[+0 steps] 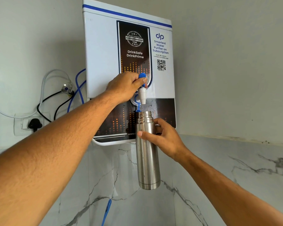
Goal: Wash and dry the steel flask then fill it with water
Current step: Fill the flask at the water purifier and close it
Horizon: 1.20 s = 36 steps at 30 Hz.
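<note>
Flask [147,162] upright beneath purifier tap [142,94]

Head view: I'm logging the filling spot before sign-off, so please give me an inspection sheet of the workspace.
Surface: grey-veined marble below the purifier.
Job's things: flask uncapped, upright, droplets on its body, mouth just under the tap; whether water is flowing is unclear.
Clutter: nothing seen.
Grippers: left hand grips the blue lever on the tap; right hand grips the flask below its neck.
Cables: black plug in a socket, cord looping upward; white hose and blue tube left of the purifier; a blue strip hangs low.
Surroundings: plain grey wall; metal valve on it.
</note>
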Available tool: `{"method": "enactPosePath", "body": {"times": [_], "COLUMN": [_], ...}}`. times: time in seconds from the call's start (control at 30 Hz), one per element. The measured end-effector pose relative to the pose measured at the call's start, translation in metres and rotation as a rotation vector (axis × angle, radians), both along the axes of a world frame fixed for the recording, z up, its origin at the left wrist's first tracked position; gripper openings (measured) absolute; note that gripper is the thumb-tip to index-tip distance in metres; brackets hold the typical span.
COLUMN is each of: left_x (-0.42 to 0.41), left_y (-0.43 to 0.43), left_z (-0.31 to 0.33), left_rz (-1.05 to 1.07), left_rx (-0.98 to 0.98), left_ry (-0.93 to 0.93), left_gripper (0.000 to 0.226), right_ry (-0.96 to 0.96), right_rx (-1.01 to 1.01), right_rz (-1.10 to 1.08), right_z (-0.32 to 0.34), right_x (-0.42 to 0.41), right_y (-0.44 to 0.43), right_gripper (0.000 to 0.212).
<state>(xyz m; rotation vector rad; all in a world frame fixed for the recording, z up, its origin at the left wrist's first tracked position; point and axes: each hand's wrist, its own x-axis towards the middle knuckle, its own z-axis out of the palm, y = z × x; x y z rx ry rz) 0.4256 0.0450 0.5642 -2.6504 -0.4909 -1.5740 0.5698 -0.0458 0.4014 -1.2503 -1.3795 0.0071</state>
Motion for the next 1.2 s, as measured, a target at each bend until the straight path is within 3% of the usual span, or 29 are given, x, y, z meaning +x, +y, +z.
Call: {"method": "enactPosePath", "body": {"times": [1.2], "left_x": [0.0], "left_y": [0.0003], "left_z": [-0.0001], "left_rz": [0.004], "left_rx": [0.003], "left_ry": [0.003], "left_gripper": [0.037], "right_ry": [0.007], "right_rx": [-0.005], "right_rz": [-0.013], "right_z": [-0.0011], "right_x": [0.0025], "right_y": [0.0035], "right_gripper": [0.064]}}
